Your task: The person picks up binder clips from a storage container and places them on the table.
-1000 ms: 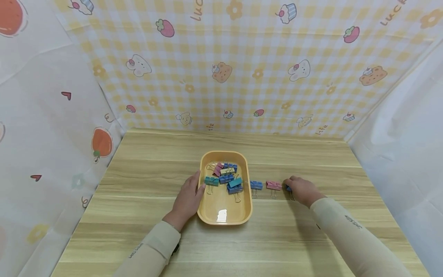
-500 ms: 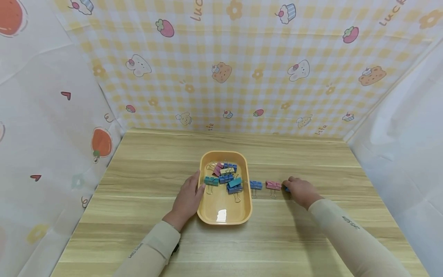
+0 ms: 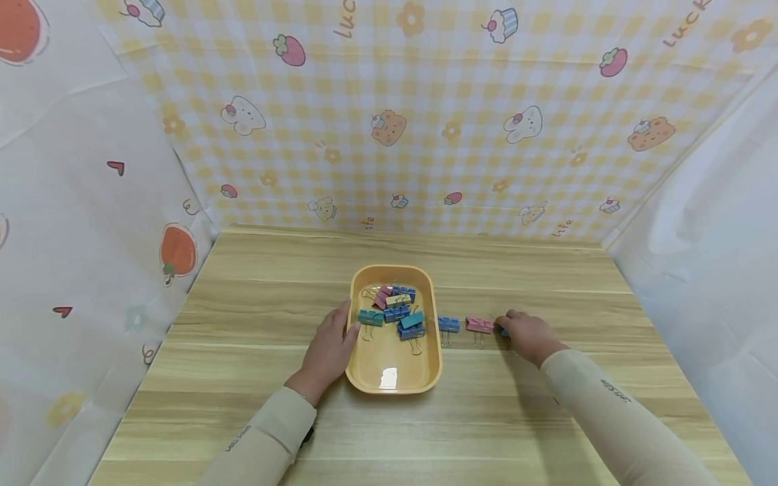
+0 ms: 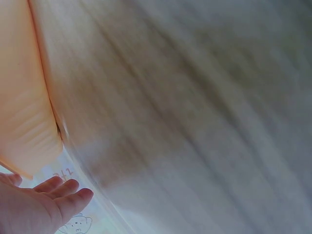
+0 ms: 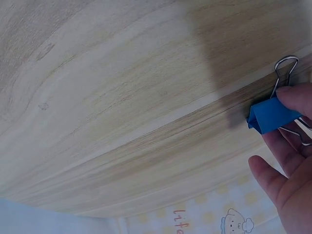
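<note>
My right hand [image 3: 530, 336] pinches a blue binder clip [image 5: 273, 116] between thumb and fingers, low over the table on the right. In the head view that clip is mostly hidden behind the fingers; the right wrist view shows its wire handles. Just left of it lie a pink binder clip [image 3: 479, 325] and another blue binder clip [image 3: 449, 325], in a row. My left hand [image 3: 327, 349] rests against the left side of a yellow tray [image 3: 437, 364], thumb at the rim. Its fingers look extended in the left wrist view.
Inside the tray's far half are several binder clips: a teal clip [image 3: 371, 318], a pale yellow clip [image 3: 398, 301], a pink clip [image 3: 381, 297] and blue ones. A checked cloth [image 3: 450, 88] stands behind the wooden table [image 3: 267, 270], with white cloth at both sides.
My right hand has shifted very slightly left with the blue binder clip, toward the pink one. The left hand and the tray look the same.
</note>
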`<state>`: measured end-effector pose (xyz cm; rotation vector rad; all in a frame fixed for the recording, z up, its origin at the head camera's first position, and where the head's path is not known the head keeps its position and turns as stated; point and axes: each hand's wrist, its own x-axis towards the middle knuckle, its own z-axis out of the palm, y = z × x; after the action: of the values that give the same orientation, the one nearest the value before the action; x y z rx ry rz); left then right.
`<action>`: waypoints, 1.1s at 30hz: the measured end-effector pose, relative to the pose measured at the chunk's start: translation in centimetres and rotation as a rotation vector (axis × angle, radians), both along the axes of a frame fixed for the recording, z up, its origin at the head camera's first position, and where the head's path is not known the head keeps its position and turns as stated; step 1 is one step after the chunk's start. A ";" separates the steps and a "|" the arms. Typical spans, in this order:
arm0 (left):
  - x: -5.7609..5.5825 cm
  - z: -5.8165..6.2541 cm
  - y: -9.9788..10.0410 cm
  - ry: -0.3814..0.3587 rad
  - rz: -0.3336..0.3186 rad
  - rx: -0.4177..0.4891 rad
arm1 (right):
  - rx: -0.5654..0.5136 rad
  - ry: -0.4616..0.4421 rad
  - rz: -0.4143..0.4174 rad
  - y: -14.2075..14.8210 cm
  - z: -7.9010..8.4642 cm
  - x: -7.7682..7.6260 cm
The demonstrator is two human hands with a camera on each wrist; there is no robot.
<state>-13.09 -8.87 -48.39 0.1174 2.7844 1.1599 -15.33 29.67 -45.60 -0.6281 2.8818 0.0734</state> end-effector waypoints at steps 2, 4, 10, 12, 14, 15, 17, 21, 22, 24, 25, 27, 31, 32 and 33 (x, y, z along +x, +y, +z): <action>0.0 0.0 0.0 0.000 -0.001 0.000 | -0.015 0.010 -0.006 0.0 0.1 0.0; 0.0 0.0 0.0 -0.002 0.000 0.000 | -0.030 0.022 -0.006 -0.1 0.2 0.0; 0.0 0.0 0.0 -0.002 0.003 0.001 | -0.054 0.008 -0.037 -0.5 0.7 -0.1; 0.0 0.0 0.1 0.000 0.004 0.004 | -0.060 -0.009 -0.059 -0.7 0.9 -0.2; 0.0 0.0 0.1 -0.002 0.005 0.006 | -0.070 -0.022 -0.077 -0.9 1.1 -0.3; 0.0 0.0 0.1 -0.006 0.007 0.006 | -0.073 -0.026 -0.085 -1.0 1.2 -0.3; 0.1 0.1 0.1 -0.006 0.009 0.010 | -0.081 -0.030 -0.102 -1.2 1.4 -0.4; 0.1 0.1 0.1 -0.005 0.009 0.016 | -0.093 -0.024 -0.131 -1.5 1.9 -0.6; 0.1 0.1 0.1 0.000 0.009 0.016 | -0.096 -0.021 -0.138 -1.6 2.0 -0.6; 0.0 0.0 0.0 0.010 0.007 0.014 | -0.101 -0.007 -0.144 -1.8 2.3 -0.7; 0.0 0.0 0.0 0.014 0.007 0.015 | -0.102 -0.002 -0.148 -1.9 2.5 -0.7; -0.1 0.0 0.0 0.021 0.006 0.012 | -0.106 0.014 -0.150 -2.1 2.8 -0.7; -0.1 0.0 0.0 0.021 0.006 0.013 | -0.137 0.032 -0.152 -2.8 3.5 -0.7; -0.1 0.0 0.0 0.020 0.006 0.012 | -0.145 0.036 -0.146 -3.0 3.7 -0.8; -0.1 0.0 0.0 0.020 0.006 0.012 | -0.155 0.040 -0.143 -3.2 3.9 -0.8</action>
<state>-13.16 -8.91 -48.42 0.1221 2.7974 1.1831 -16.10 26.46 -41.69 -0.4488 2.9815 -0.1607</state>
